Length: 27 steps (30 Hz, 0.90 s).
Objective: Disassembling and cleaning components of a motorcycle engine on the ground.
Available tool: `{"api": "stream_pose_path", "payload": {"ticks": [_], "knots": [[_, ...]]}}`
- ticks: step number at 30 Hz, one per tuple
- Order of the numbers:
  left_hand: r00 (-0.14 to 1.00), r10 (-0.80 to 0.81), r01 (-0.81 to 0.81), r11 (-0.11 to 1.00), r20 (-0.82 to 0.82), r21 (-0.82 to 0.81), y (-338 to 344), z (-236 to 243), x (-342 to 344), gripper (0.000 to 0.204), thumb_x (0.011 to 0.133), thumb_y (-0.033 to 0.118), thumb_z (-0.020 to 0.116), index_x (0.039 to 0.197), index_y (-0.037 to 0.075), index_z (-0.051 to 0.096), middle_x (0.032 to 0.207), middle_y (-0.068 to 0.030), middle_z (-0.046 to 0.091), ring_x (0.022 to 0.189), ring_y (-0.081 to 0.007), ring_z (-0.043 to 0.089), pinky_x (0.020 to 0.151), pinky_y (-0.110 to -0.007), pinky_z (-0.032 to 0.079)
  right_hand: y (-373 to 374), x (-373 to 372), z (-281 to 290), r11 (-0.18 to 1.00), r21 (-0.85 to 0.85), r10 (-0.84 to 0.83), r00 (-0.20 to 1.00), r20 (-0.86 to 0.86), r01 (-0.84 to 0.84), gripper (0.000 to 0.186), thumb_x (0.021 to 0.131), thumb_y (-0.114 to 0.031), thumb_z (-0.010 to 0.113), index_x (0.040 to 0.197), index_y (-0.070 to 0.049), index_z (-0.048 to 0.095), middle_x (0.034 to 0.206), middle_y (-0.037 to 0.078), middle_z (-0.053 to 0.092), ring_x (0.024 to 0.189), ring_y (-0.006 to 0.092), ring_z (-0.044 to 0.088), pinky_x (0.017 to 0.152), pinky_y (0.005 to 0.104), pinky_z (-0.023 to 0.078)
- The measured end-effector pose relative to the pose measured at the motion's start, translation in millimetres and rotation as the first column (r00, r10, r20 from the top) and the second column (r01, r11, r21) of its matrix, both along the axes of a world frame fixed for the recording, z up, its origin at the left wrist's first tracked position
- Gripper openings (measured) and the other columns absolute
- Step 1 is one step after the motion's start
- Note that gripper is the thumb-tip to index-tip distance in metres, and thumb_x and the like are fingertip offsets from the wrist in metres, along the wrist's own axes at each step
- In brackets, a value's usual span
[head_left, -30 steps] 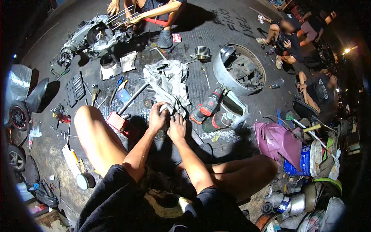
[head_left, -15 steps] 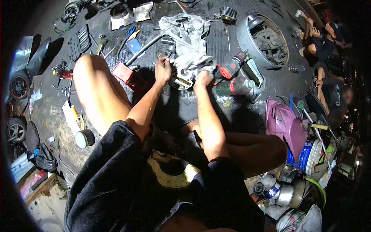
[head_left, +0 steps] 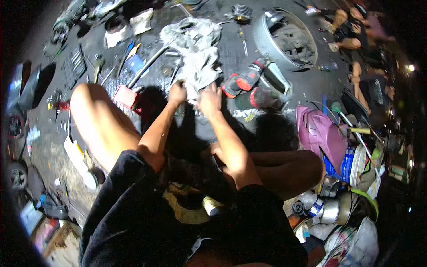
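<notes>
A pale grey rag (head_left: 199,66) lies crumpled on the dark floor, its near end bunched between my two hands. My left hand (head_left: 178,92) is closed at the rag's left side; what its fingers hold is hidden. A thin dark rod-like tool (head_left: 175,72) shows just beyond it. My right hand (head_left: 209,100) is bent over the rag's near right edge, fingers curled onto the cloth and slightly blurred. A red and black power drill (head_left: 247,79) lies to the right of that hand, beside a dark bottle with a red label (head_left: 258,98).
A round metal basin (head_left: 262,46) holding dark parts stands at the far right. Left of my hands are a red box-shaped thing (head_left: 125,97), a long metal bar (head_left: 149,66) and a socket tray (head_left: 78,66). A purple plastic panel (head_left: 320,135) stands at right, with people seated beyond.
The view has shifted, so the floor things sit further left. The metal part with holes between my hands has gone from sight. My right hand has moved inward over the rag.
</notes>
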<state>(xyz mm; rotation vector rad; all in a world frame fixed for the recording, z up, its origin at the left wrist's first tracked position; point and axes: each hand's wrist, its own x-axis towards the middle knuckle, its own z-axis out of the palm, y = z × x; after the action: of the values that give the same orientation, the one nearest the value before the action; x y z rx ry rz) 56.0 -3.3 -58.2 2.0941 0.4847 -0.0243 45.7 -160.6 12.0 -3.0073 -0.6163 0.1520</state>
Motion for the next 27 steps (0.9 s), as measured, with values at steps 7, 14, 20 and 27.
{"api": "stream_pose_path", "payload": {"ticks": [7, 14, 20, 27], "knots": [[0.950, 0.079, -0.018, 0.980, -0.303, 0.199, -37.5, 56.2, -11.6, 0.039, 0.080, 0.021, 0.046, 0.116, 0.008, 0.053, 0.106, -0.0209, 0.060, 0.101, -0.0353, 0.057, 0.084, -0.044, 0.046, 0.8, -5.6, -2.4, 0.999, 0.041, -0.003, 1.000, -0.016, 0.003, 0.028, 0.071, -0.026, 0.058, 0.086, -0.006, 0.069, 0.120, 0.019, 0.051, 0.124, 0.0319, 0.033, 0.101, 0.0499, 0.026], [0.941, 0.114, -0.050, 0.978, -0.318, 0.204, -31.4, 50.1, -7.0, 0.042, 0.083, 0.024, 0.044, 0.118, 0.003, 0.049, 0.122, -0.0194, 0.050, 0.111, -0.0370, 0.049, 0.092, -0.046, 0.041, 3.8, 2.7, 17.7, 0.953, 0.277, -0.072, 0.981, -0.179, 0.121, 0.027, 0.068, -0.021, 0.059, 0.092, -0.011, 0.067, 0.119, 0.018, 0.048, 0.120, 0.0349, 0.036, 0.097, 0.0529, 0.030], [0.963, 0.011, 0.053, 0.972, -0.269, 0.231, -35.6, 31.7, -6.0, 0.055, 0.088, 0.037, 0.039, 0.129, 0.000, 0.039, 0.130, -0.0237, 0.041, 0.119, -0.0380, 0.041, 0.099, -0.043, 0.035, -14.2, -19.4, -4.9, 0.988, -0.034, -0.155, 0.983, -0.101, 0.152, 0.032, 0.074, -0.022, 0.055, 0.101, -0.008, 0.065, 0.140, 0.020, 0.029, 0.133, 0.0393, 0.016, 0.104, 0.0602, 0.011], [0.954, 0.048, -0.005, 0.990, -0.297, 0.144, -41.4, 56.0, -4.2, 0.088, 0.080, 0.069, 0.033, 0.128, -0.004, 0.042, 0.137, -0.0206, 0.035, 0.128, -0.0337, 0.031, 0.105, -0.044, 0.023, -16.4, -29.1, 6.0, 0.985, 0.168, -0.011, 0.995, -0.097, 0.027, 0.030, 0.076, -0.027, 0.055, 0.094, -0.005, 0.065, 0.138, 0.023, 0.030, 0.135, 0.0392, 0.009, 0.104, 0.0599, 0.012]]}}
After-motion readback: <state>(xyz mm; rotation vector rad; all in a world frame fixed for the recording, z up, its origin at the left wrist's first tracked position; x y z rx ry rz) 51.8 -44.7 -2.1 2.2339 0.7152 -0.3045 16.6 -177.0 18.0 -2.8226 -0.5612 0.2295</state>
